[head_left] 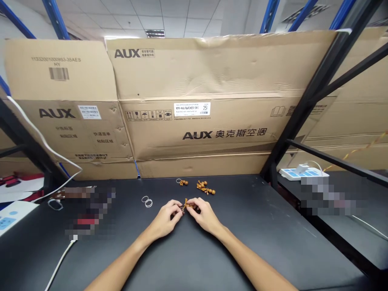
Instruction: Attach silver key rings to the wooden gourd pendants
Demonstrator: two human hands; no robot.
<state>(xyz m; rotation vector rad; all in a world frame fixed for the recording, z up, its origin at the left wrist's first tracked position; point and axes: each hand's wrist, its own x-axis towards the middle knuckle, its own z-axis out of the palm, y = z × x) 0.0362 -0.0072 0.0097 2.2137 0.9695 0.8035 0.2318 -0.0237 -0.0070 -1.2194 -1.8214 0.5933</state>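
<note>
Near the middle of the black table (194,250), my two hands work close together. The fingers of my left hand (166,218) are pinched on a small metal key ring (182,209), partly hidden by the fingertips. My right hand (204,213) grips a golden-brown gourd-shaped pendant (186,203), whose cord end touches or nearly touches the ring; I cannot tell whether they are joined. Behind the hands lies another gourd pendant (184,183) with a ring at its left end. Several loose gourd pendants (206,188) form a small pile to its right. Loose metal rings (148,203) rest left of my hands.
Cardboard sheets (197,81) stand upright along the table's back edge. Blurred items (91,214) and a white cable (60,258) lie at left. A black metal post (291,121) rises at right, with a power strip (303,173) beyond it.
</note>
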